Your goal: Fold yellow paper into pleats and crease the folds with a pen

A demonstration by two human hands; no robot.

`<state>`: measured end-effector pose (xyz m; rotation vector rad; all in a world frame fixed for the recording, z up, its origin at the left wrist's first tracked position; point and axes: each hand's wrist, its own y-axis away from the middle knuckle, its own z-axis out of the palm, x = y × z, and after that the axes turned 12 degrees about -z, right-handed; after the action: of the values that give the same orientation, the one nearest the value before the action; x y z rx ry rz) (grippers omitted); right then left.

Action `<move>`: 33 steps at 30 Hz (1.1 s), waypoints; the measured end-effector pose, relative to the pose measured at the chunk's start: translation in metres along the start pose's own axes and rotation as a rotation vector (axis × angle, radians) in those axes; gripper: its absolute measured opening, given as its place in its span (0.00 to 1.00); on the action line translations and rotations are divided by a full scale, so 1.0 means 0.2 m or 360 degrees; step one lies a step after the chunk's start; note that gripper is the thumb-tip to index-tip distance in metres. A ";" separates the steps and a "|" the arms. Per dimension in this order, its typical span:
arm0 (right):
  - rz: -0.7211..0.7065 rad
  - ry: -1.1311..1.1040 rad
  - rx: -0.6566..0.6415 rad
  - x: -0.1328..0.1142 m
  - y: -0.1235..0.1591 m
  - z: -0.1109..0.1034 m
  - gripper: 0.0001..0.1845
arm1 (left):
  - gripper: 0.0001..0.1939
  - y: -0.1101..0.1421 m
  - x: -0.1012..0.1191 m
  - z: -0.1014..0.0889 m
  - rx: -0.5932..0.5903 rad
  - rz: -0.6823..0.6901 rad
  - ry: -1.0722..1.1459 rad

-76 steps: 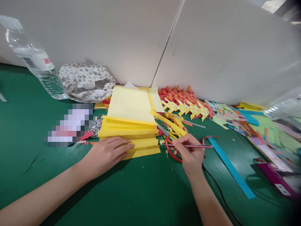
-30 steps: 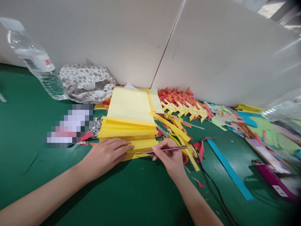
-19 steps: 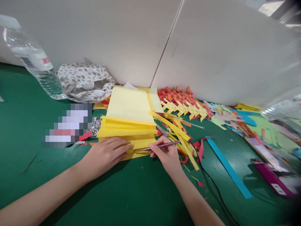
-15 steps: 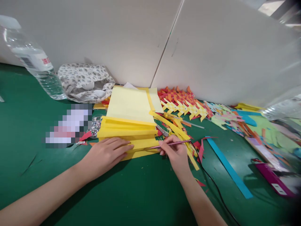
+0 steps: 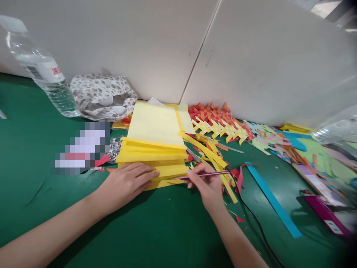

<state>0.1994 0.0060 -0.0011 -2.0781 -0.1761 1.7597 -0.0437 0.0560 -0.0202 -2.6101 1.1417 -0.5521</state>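
Observation:
My left hand (image 5: 132, 178) lies flat, fingers stretched out, on the pleated yellow paper (image 5: 169, 171), near its front left. My right hand (image 5: 208, 184) pinches a slim, metallic-pink, pencil-like tool (image 5: 214, 173). Its thin tip points left and lies over the paper's front pleats, short of my left fingers. Whether the tip is a blade or a point cannot be made out. Behind the pleats lies a pale yellow sheet (image 5: 156, 123). Scissors (image 5: 193, 154) rest just beyond my right hand, which partly hides them.
Yellow paper strips (image 5: 206, 149) and red scraps lie right of the paper, near a blue strip (image 5: 273, 199) and a black cable (image 5: 256, 219). Woven paper fish (image 5: 220, 126) line the wall. A water bottle (image 5: 41, 70), patterned cloth bag (image 5: 103, 96) and blurred phone-like object (image 5: 83, 147) are left.
My right hand has come left from beside the paper, bringing the pink tool's tip over the pleats. It has since shifted slightly back and forth there. My left hand has stayed put.

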 end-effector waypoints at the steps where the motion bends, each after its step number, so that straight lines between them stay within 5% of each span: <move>1: 0.0063 -0.0013 -0.0073 0.00 0.00 0.04 0.12 | 0.15 0.00 0.00 0.00 0.0001 -0.0001 -0.0003; 5: 0.0244 -0.0069 -0.0234 -0.01 0.00 0.12 0.15 | 0.15 0.00 0.00 0.00 0.0013 0.0007 0.0001; 9: 0.0258 -0.0032 -0.0223 0.00 -0.01 0.10 0.15 | 0.15 0.00 -0.01 0.00 0.0008 0.0014 0.0009; 19: 0.0067 0.0302 0.0257 0.03 -0.07 -0.17 0.11 | 0.14 0.01 0.00 0.00 -0.0011 0.0008 0.0014; 26: -0.0087 0.0186 0.0506 0.04 -0.06 -0.19 0.11 | 0.15 0.01 -0.01 0.00 0.0001 0.0005 -0.0004; 33: 0.0079 0.0081 0.0110 0.01 -0.01 -0.06 0.12 | 0.15 0.00 0.00 0.00 0.0001 -0.0008 -0.0016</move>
<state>0.2120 0.0060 -0.0001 -2.0923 -0.0487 1.7148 -0.0437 0.0556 -0.0198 -2.6128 1.1316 -0.5396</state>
